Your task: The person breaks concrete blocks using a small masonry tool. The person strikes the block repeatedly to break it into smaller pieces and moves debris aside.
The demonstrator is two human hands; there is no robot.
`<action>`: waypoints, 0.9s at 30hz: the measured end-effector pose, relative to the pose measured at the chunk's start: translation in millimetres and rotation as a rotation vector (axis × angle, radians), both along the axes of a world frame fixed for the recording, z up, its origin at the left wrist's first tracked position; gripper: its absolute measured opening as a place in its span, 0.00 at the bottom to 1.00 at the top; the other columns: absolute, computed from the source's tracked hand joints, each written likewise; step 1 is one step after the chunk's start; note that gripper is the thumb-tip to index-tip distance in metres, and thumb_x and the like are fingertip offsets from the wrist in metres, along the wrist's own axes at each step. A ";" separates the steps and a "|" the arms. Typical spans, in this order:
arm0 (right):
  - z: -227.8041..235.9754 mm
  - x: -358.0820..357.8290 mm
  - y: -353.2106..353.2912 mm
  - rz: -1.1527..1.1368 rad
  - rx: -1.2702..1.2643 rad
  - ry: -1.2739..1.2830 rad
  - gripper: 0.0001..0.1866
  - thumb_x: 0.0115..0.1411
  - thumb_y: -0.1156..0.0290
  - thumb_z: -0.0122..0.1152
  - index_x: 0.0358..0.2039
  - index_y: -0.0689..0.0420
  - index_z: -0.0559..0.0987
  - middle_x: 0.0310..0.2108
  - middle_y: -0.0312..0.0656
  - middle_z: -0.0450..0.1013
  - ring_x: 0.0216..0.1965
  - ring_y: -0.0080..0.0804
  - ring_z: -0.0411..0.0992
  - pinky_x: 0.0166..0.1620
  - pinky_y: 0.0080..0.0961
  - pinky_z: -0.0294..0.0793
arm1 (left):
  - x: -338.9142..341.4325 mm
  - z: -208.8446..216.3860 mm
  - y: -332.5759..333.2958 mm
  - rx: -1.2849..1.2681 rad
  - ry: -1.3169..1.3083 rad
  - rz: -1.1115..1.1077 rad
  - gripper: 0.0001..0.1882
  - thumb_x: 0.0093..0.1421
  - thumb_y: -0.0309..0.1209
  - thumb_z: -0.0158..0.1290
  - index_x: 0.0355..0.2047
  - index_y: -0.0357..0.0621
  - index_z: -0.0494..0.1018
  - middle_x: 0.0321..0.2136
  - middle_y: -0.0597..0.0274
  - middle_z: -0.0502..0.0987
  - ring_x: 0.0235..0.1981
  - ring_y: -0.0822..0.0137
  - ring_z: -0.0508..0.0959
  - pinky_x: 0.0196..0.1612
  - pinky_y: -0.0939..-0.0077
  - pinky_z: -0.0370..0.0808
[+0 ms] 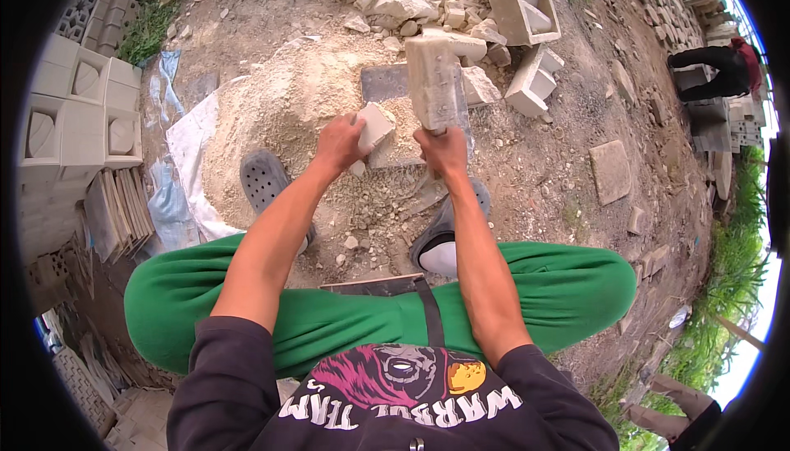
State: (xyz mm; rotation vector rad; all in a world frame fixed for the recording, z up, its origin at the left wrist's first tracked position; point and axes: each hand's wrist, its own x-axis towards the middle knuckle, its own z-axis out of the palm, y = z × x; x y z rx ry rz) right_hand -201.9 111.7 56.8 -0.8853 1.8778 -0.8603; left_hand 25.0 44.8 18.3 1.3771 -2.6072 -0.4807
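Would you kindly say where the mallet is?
The mallet is in the head view's upper centre, in the right hand, right of the pale chunk in the left hand.

At the left edge of a grey slab (pixel 383 84), the left hand (pixel 339 145) grips a pale chunk (pixel 376 127); over the slab's right part, the right hand (pixel 444 151) holds a blocky mallet (pixel 434 81). Rubble (pixel 284 93) lies left of the slab, hollow blocks (pixel 504 16) beyond.

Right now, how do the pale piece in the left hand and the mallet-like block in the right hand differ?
The pale piece looks small; the mallet-like block looks much larger. The pale piece is almost white, while the mallet-like block is darker, beige and grey. Both are held, by the left hand and the right hand respectively.
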 end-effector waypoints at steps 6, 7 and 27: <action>-36.2 18.8 8.0 0.105 0.056 0.111 0.18 0.47 0.62 0.70 0.33 0.63 0.84 0.26 0.50 0.81 0.31 0.44 0.81 0.35 0.35 0.78 | -7.5 0.3 -1.7 0.019 -0.033 -0.031 0.28 0.48 0.38 0.66 0.48 0.38 0.76 0.43 0.51 0.77 0.43 0.48 0.78 0.47 0.57 0.77; -37.8 18.0 16.1 0.135 0.076 0.104 0.20 0.46 0.60 0.71 0.34 0.62 0.84 0.25 0.48 0.81 0.27 0.41 0.81 0.33 0.34 0.78 | -6.6 -3.9 -0.6 0.015 -0.041 -0.008 0.27 0.47 0.37 0.66 0.47 0.38 0.75 0.42 0.49 0.76 0.44 0.49 0.78 0.47 0.57 0.78; -49.3 28.4 22.1 -0.063 0.178 -0.301 0.19 0.47 0.63 0.72 0.34 0.65 0.83 0.22 0.40 0.78 0.17 0.28 0.74 0.22 0.27 0.76 | -1.2 1.9 -4.3 0.053 -0.094 -0.052 0.33 0.43 0.37 0.71 0.49 0.40 0.72 0.47 0.49 0.75 0.49 0.48 0.76 0.50 0.56 0.75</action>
